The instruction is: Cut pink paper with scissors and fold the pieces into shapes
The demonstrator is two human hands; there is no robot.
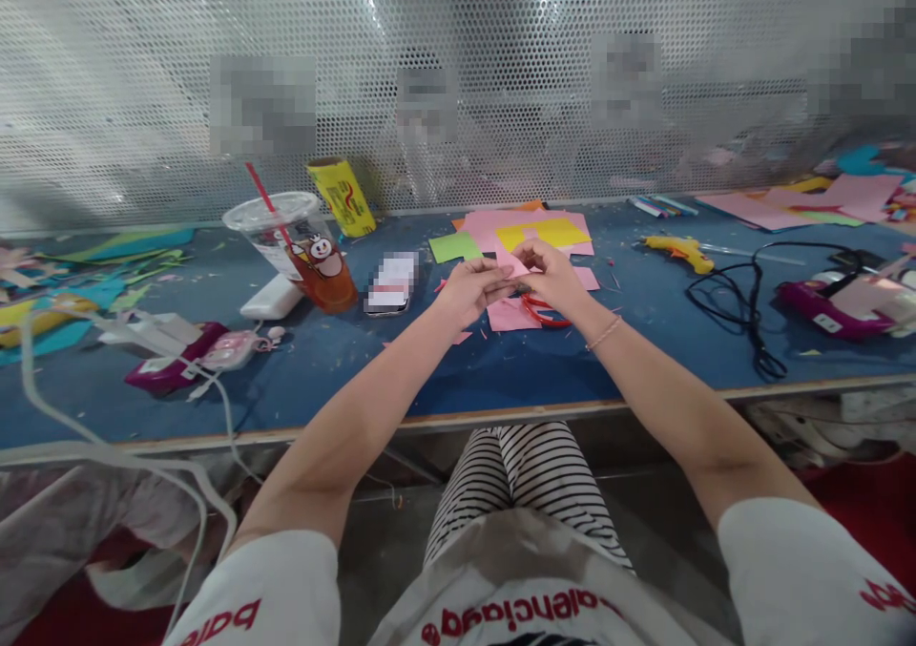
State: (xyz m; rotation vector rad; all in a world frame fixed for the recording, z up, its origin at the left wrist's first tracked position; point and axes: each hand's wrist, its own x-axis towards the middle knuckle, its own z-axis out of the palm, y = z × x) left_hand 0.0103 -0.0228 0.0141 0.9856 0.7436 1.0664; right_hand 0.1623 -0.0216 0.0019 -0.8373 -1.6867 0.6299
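Blue tabletop (644, 345) offers passage between right hand (552, 276) and black cable (754, 320)
Left of the left hand (468, 290), a phone (391, 283) and drink cup (322, 262) stand in the way.

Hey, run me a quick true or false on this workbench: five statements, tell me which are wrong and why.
1. The left hand and right hand both hold pink paper. True.
2. The phone lies left of the cup. False: it lies right of the cup.
3. A red straw stands in the cup. True.
4. The glue gun is purple. False: it is yellow.
5. The bracelet is on the left wrist. False: it is on the right.
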